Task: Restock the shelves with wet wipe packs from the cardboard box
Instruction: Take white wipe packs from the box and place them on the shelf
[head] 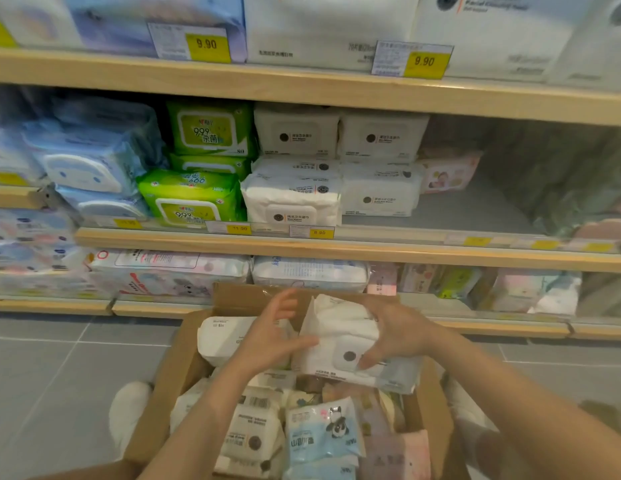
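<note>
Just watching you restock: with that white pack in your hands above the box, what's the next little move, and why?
Probably lift the white pack, gripped by the right hand and steadied by the left hand, to the middle shelf. Matching white packs sit there, with bare space on their right.

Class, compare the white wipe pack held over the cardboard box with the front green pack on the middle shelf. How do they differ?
The white wipe pack is plain white; the green wipe pack is bright green with yellow. The white one is gripped by the right hand above the box; the green one lies on the shelf, untouched. Both carry a flip lid.
</note>
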